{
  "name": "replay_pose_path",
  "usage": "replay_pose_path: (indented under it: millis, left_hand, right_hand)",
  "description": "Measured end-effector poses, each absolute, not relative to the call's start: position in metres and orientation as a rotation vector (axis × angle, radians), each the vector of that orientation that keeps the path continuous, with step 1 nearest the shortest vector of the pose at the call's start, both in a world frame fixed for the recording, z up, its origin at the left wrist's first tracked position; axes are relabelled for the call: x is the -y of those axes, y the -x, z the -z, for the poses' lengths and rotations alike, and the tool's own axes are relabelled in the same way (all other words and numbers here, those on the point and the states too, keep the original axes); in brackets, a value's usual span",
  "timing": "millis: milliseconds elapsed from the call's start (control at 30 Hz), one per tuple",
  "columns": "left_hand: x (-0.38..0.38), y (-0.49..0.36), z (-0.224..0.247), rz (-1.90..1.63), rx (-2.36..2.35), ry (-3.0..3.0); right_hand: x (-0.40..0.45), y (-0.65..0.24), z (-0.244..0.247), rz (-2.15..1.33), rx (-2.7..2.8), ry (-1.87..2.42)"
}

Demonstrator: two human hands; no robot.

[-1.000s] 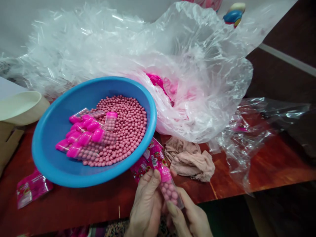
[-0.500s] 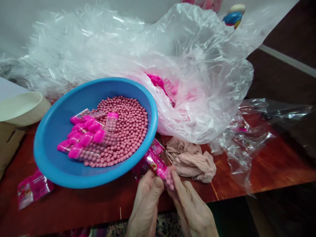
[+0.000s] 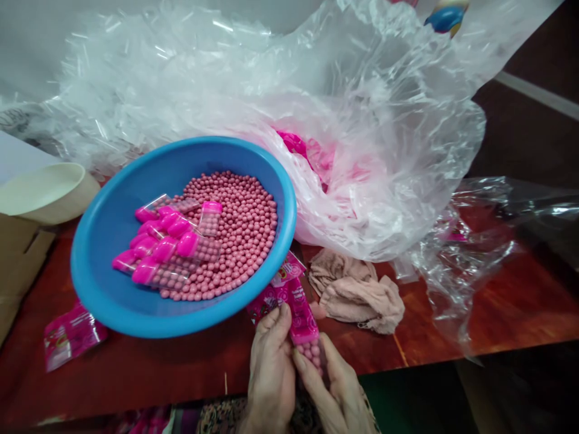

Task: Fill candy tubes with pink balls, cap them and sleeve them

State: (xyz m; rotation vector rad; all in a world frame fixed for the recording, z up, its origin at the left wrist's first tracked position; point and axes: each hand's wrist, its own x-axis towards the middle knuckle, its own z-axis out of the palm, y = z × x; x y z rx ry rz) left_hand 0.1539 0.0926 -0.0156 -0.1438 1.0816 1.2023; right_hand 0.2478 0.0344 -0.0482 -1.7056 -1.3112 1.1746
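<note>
Over the counter (image 3: 136, 380), we are clamping the packet (image 3: 304, 325) between left grip (image 3: 271, 367) and right grip (image 3: 335, 386); hard squeezing could split it.

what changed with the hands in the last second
The left hand and right hand kept hold of the bead-filled tube, turning it from a slant to nearly upright, pink end up. Nothing was let go. The blue basin, its pink beads and filled tubes stayed put.

Packet: your bead-filled packet (image 3: 302, 325) now stands nearly upright; no longer slanting;
Hands: your left hand (image 3: 270, 371) and right hand (image 3: 333, 392) sit closer together;
View: the blue bowl (image 3: 136, 325) sits slightly further right.
</note>
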Motion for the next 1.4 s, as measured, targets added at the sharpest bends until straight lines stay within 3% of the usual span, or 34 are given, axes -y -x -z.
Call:
replay_pose_path:
  millis: [100,367,567,867,1400]
  left_hand:
    - [-0.092,-0.156,0.018,-1.205,-1.102,0.136]
    - [-0.095,-0.161,0.015,-1.219,-1.202,0.103]
    - [-0.096,-0.161,0.015,-1.269,-1.255,0.041]
    - [-0.099,-0.158,0.015,-1.133,-1.112,-0.029]
    - [-0.097,-0.159,0.019,-1.18,-1.358,-0.006]
  right_hand:
    - [-0.024,-0.25,0.054,-1.006,1.403,1.695]
    - [-0.04,-0.247,0.05,-1.067,1.377,1.716]
    - [-0.05,-0.247,0.041,-1.217,1.385,1.578]
    - [-0.063,-0.244,0.036,-1.652,0.964,1.427]
    - [-0.043,-0.244,0.035,-1.131,1.449,1.64]
